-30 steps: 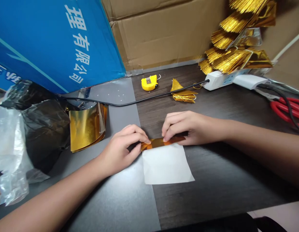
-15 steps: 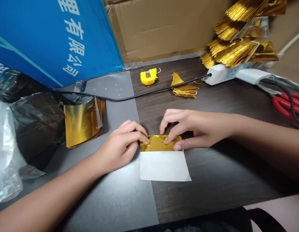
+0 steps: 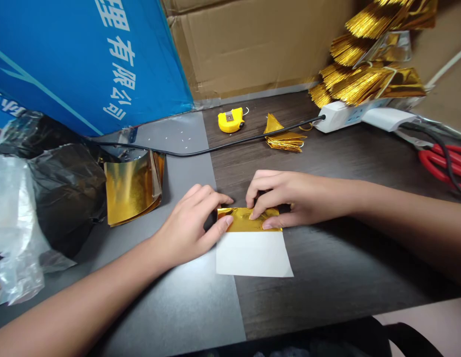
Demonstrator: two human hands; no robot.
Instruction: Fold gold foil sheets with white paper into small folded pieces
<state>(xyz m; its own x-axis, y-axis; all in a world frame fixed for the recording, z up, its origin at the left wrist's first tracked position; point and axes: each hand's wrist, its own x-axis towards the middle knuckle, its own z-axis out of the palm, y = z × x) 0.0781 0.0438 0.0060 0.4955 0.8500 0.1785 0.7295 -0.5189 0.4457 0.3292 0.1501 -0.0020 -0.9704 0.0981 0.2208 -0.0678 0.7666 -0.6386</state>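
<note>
A sheet of gold foil paper (image 3: 254,254) lies on the table in front of me. Its far part is folded over with the gold side up, while the near part shows white. On the left end of the gold fold rests the thumb of my left hand (image 3: 195,220); the index finger reaches past the far edge, apart from the thumb. My right hand (image 3: 290,198) presses the right half of the fold with spread fingertips and thumb. Neither hand has lifted the paper; it stays flat on the table.
A stack of gold paper (image 3: 129,191) stands at left beside a black plastic bag (image 3: 66,193). Farther back are a yellow tape measure (image 3: 230,120), folded gold pieces (image 3: 284,139), a black cable (image 3: 193,153), a power strip (image 3: 338,116), red-handled scissors (image 3: 436,161) and gold bundles (image 3: 371,84).
My left thumb has come onto the gold fold, and the left index finger has opened out toward the far edge. The right fingertips have shifted slightly left. The view has turned a little.
</note>
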